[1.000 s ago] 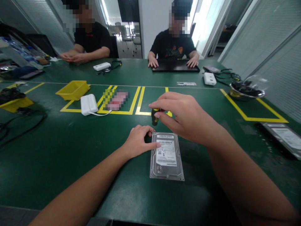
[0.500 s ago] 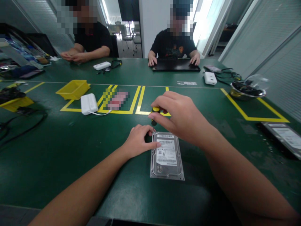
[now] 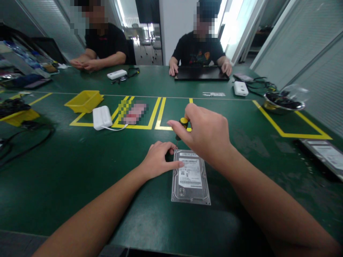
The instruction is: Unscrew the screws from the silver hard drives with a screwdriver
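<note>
A hard drive (image 3: 190, 194) with a white label lies flat on the green table in front of me. My left hand (image 3: 162, 160) steadies it at the upper left, thumb on the label and fingers by the corner. In my right hand (image 3: 205, 126) is a screwdriver (image 3: 183, 123) with a black and yellow handle. Its shaft slants down to the drive's upper left corner, where the tip meets it near my left fingertips. The right thumb sticks out to the left, while the other fingers curl behind the handle, partly hidden.
Another hard drive (image 3: 323, 155) lies at the right, below a metal bowl (image 3: 278, 107) of dark parts. A yellow bin (image 3: 85, 101) and a white power bank (image 3: 102, 117) stand at left. Two people sit across; one has both hands at a black laptop (image 3: 200, 73).
My right thumb has straightened away from the screwdriver handle, and the handle now leans further right. The left hand and the drive have stayed put.
</note>
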### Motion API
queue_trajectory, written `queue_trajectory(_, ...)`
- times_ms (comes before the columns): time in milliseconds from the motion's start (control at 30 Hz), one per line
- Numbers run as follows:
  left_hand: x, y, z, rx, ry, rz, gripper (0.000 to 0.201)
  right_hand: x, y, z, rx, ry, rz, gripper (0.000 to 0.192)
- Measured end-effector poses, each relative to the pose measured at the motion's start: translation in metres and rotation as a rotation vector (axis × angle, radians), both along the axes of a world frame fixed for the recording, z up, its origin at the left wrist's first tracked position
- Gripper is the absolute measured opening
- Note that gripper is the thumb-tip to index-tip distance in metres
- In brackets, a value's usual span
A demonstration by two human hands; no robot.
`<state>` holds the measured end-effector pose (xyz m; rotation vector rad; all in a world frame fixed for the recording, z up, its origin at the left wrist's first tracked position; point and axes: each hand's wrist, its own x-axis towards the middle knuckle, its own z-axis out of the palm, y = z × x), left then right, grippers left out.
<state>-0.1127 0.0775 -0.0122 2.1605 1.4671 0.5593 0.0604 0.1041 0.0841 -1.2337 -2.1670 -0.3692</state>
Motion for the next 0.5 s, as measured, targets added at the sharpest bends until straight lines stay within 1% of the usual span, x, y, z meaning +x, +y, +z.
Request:
queue_trajectory(133, 0.0, 0.0, 0.0, -0.002, 0.0, 0.007, 0.049, 0.0, 0.0, 0.002, -0.034, 0.021, 0.021, 0.041)
queue_trajectory(267, 0.0, 0.0, 0.001, -0.002, 0.006, 0.0, 0.05, 0.002, -0.002, 0.007, -0.14, 0.057, 0.073, 0.035)
queue_trajectory(400, -0.001, -0.001, 0.001, -0.003, 0.01, -0.002, 0.05, 0.006, 0.0, 0.013, -0.245, 0.125, 0.18, 0.027)
queue_trajectory(500, -0.001, -0.001, 0.001, -0.005, 0.012, 0.003, 0.052, 0.008, 0.002, 0.016, -0.257, 0.169, 0.287, 0.025)
